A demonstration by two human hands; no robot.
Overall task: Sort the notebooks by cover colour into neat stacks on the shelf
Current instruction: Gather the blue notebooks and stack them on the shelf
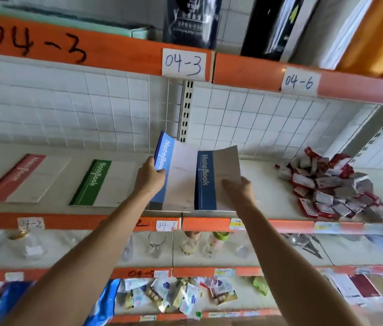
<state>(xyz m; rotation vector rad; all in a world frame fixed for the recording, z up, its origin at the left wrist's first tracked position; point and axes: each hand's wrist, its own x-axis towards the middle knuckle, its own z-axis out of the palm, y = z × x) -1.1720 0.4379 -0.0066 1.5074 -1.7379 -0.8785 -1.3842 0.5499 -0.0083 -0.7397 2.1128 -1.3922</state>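
— What's each hand got hold of?

— The left hand [149,176] grips the light blue notebook [174,170] at its spine edge, thumb curled over the cover, far end tilted up off the shelf [265,182]. The right hand [237,188] holds the dark blue notebook [211,180], fingers on its pale cover, the sheet bowing upward.

— Where are they?

— Side by side, nearly touching, near ends at the orange front edge.

— The other colours?

— A green notebook [102,182] lies flat just left of the left hand, and a red notebook [24,177] further left, well apart. A heap of small red and white boxes [327,187] sits off to the right.
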